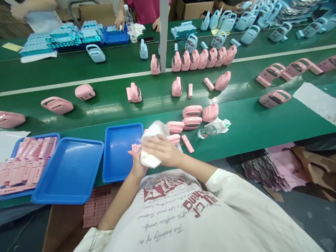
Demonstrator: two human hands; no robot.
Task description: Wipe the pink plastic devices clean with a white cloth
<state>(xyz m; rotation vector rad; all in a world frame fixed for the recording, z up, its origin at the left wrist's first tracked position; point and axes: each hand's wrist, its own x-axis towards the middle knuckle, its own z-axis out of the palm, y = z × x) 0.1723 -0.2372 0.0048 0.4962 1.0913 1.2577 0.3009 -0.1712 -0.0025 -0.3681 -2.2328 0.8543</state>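
In front of my shirt, a white wiping cloth (153, 155) is folded between my hands. My right hand (164, 148) lies over the cloth and presses it, fingers together. Beneath its left side, my left hand (138, 164) grips from below, thumb out; the cloth hides what it holds. Small pink pieces (134, 147) show just beyond my left thumb, at the edge of a blue tray (123, 134). Behind my hands sit several pink handled cases (192, 123), partly covered by the cloth. A pink stick-shaped piece (187, 144) lies right of my right hand.
Another blue tray (69, 168) overlaps one filled with pink pieces (27, 157). A plastic bottle (210, 131) lies on the right. Pink cases (175, 86) stand along the green belt (110, 105). A grey post (164, 35) rises beyond; other people work across the table.
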